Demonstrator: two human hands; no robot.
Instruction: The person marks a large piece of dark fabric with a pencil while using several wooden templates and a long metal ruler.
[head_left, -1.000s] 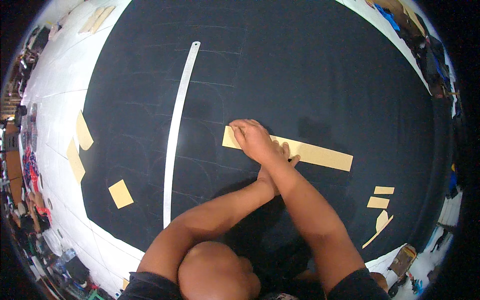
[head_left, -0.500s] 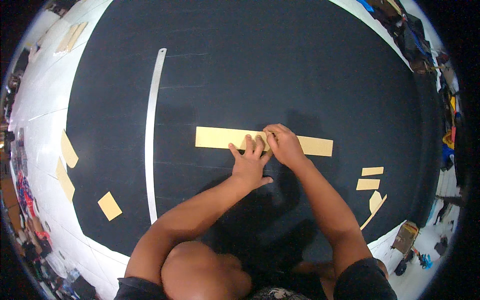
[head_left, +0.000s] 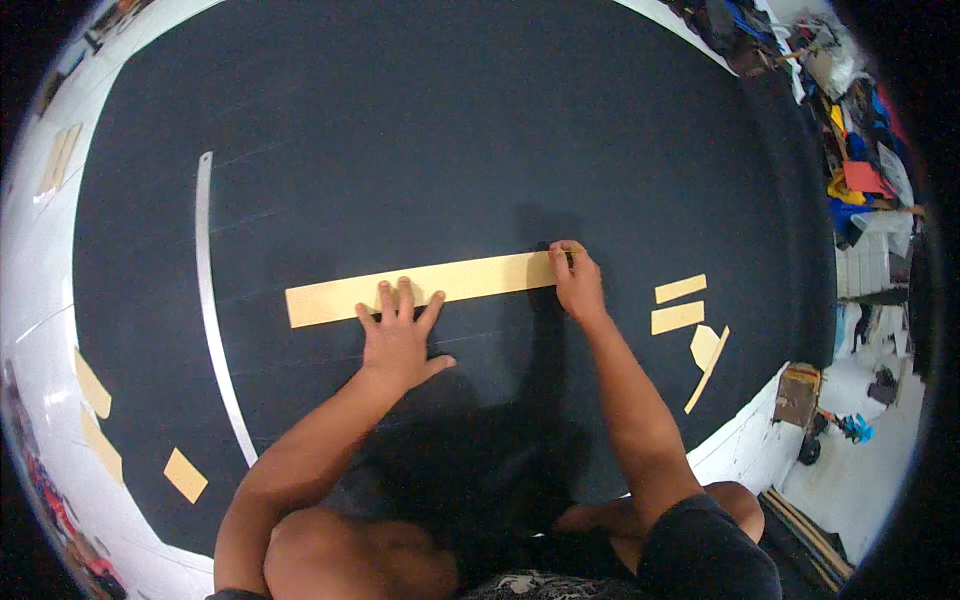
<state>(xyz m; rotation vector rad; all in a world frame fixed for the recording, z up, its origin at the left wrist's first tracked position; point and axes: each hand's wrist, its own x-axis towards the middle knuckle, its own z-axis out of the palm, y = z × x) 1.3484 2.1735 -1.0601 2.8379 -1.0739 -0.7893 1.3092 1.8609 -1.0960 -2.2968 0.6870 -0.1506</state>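
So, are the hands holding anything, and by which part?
The left hand grips nothing; it just touches the strip. The right hand looks pinched at the strip's right end, but whether it holds anything can't be told.

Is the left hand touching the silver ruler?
No, the left hand has its fingertips on the yellow strip, and the silver ruler lies farther left.

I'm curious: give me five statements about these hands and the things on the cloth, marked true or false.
1. The left hand has fingers on the long yellow strip. True.
2. The left hand is a closed fist. False: its fingers are spread.
3. The right hand is at the strip's right end. True.
4. A silver ruler lies left of the strip. True.
5. The ruler touches the strip. False: black cloth lies between them.
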